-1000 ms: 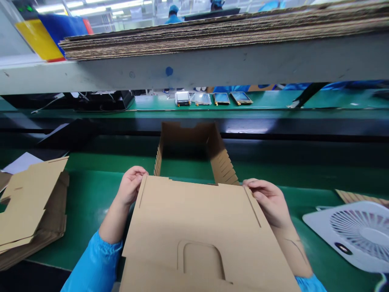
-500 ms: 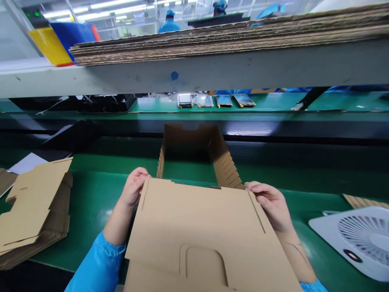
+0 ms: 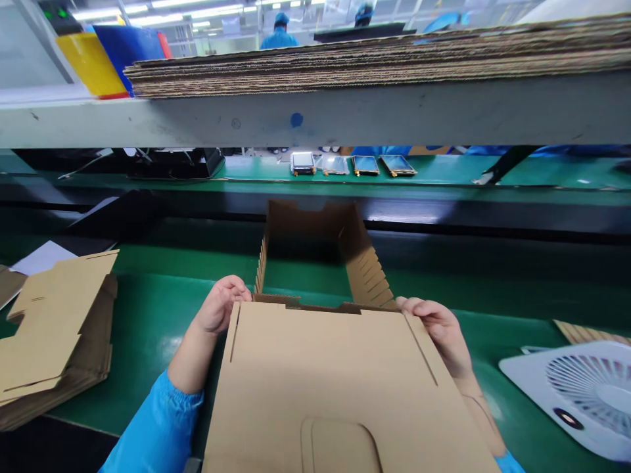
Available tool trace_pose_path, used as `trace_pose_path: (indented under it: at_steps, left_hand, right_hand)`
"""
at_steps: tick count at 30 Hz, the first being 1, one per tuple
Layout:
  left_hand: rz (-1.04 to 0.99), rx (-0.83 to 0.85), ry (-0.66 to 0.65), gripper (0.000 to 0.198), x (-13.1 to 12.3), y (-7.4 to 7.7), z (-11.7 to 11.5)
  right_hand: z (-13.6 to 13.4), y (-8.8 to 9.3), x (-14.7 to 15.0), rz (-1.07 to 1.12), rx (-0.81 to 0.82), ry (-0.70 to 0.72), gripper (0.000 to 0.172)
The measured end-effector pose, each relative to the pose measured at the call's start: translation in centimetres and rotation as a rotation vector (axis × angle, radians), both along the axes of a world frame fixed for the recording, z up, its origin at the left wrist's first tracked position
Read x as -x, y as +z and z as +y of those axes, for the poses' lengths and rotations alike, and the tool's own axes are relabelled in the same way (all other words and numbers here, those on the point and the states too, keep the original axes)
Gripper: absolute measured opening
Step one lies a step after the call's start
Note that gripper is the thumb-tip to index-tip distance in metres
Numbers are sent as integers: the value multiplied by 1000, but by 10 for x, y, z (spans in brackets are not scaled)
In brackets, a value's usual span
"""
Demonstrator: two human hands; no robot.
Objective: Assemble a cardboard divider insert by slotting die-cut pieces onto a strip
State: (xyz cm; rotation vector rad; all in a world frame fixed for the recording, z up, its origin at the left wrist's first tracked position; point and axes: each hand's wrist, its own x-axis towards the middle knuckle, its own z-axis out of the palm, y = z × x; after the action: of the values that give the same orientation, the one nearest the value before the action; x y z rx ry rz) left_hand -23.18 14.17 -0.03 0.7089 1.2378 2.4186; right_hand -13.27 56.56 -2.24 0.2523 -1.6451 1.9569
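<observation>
A tan die-cut cardboard sheet (image 3: pixel 320 368), with slits near its sides and a rounded cut-out shape, fills the lower middle. My left hand (image 3: pixel 224 305) pinches its far left corner. At the far right corner, my right hand (image 3: pixel 436 325) grips the edge between thumb and fingers. Just beyond the sheet's far edge stands a folded cardboard frame (image 3: pixel 367 269) with slotted side walls, and the green bench shows through its middle. Whether the sheet touches the frame I cannot tell.
More cut cardboard sheets (image 3: pixel 54 322) lie stacked at left. A white fan (image 3: pixel 582 394) sits at right. Above runs a grey shelf (image 3: pixel 197 125) bearing flat cardboard (image 3: pixel 345 66) and coloured bins (image 3: pixel 133 49). Several small screens (image 3: pixel 365 164) lie on the far bench.
The sheet's far edge has tipped and moved slightly nearer me, so a darker flap now shows behind it. Both hands keep their hold on the corners.
</observation>
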Motion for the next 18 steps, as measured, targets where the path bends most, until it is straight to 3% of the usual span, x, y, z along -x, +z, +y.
trace_pose_path:
  at_steps: [3,5,10,18]
  left_hand:
    - [70,80,-117,55,4,0,-14]
    - [106,117,-154,52,7,-1,-19]
    - [170,74,-54,38,13,-6,-15]
    - [163,116,66,45,5,-2,-6]
  right_hand:
    - [-1,2,0,-10,1,38,44]
    - [-1,3,0,-23,-31,37,46]
    - [-2,5,0,-19,-109,32,51]
    - [-5,14,0,17,-153,50,49]
